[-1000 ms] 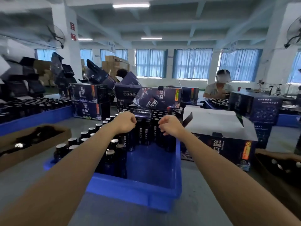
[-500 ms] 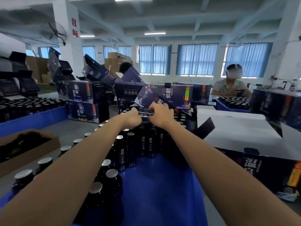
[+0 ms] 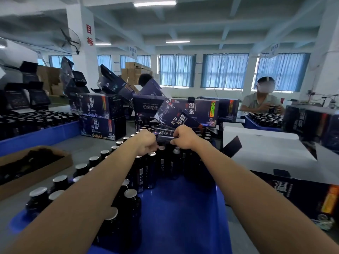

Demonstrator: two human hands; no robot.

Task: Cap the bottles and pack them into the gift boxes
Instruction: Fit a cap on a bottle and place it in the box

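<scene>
Blue-curtained windows line a factory hall, and a grey bench (image 3: 82, 145) runs under everything. On it sits a blue crate (image 3: 183, 217), its left and far parts packed with upright dark bottles (image 3: 152, 167) with silvery tops, its near right floor bare. Right of the crate an open gift box (image 3: 266, 149) spreads white flaps; its inside is hidden. Closed gift boxes (image 3: 97, 107) stack up beyond, and a cardboard tray (image 3: 45, 171) on the left holds dark things too blurred to name. Over the crate's far end the left grip (image 3: 147, 144) and right grip (image 3: 184, 139) curl round the two ends of what looks like one dark labelled bottle (image 3: 164, 135). It lies sideways, with its long axis running from grip to grip. The open box lies to its right, nearer the right grip, so packing would likely go that way.
</scene>
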